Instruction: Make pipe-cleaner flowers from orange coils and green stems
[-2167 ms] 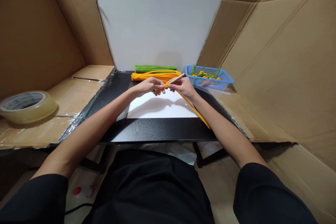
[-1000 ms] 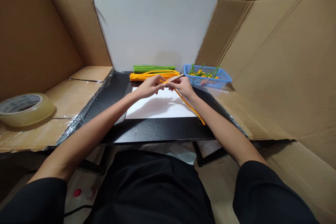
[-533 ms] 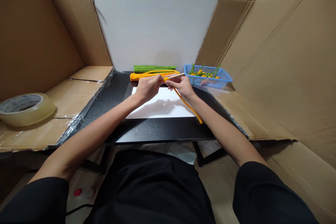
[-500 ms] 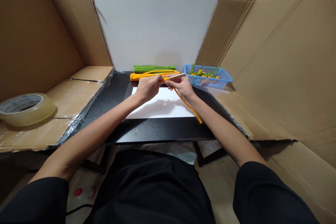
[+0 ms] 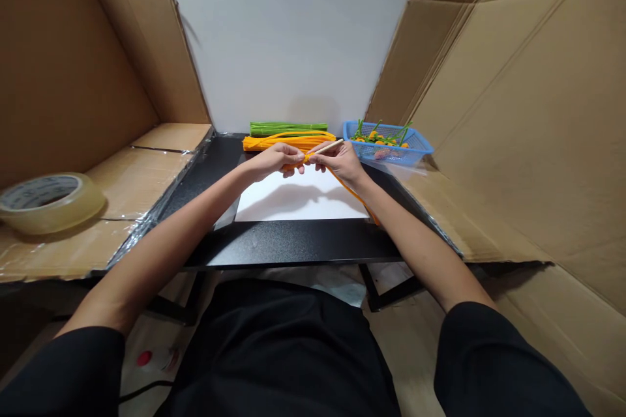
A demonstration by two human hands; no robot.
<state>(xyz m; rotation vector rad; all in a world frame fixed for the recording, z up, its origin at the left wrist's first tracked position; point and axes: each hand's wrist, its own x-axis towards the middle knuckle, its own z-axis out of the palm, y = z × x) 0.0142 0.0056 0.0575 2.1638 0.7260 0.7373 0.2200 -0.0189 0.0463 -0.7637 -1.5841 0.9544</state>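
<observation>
Above a white sheet (image 5: 298, 199), my two hands meet. Between thumb and fingers my left hand (image 5: 278, 161) pinches an orange pipe cleaner (image 5: 307, 158). My right hand (image 5: 340, 161) grips a thin pale stick (image 5: 327, 147) that slants up to the right, with the orange pipe cleaner coiled at its lower left end. A loose tail of the pipe cleaner runs down along my right wrist. Just behind the hands lies a bundle of orange pipe cleaners (image 5: 259, 143), and beyond it a bundle of green pipe cleaners (image 5: 288, 128).
A blue basket (image 5: 413, 155) at the back right holds green stems with orange heads. A roll of clear tape (image 5: 83, 208) rests on cardboard at the left. Cardboard walls (image 5: 528, 111) flank the black table (image 5: 293, 244). A red-capped bottle (image 5: 159, 359) is below the table.
My left hand has turned and lowered slightly, its fingers now pinching at the stick's left end. The orange tail has shifted closer to my right forearm.
</observation>
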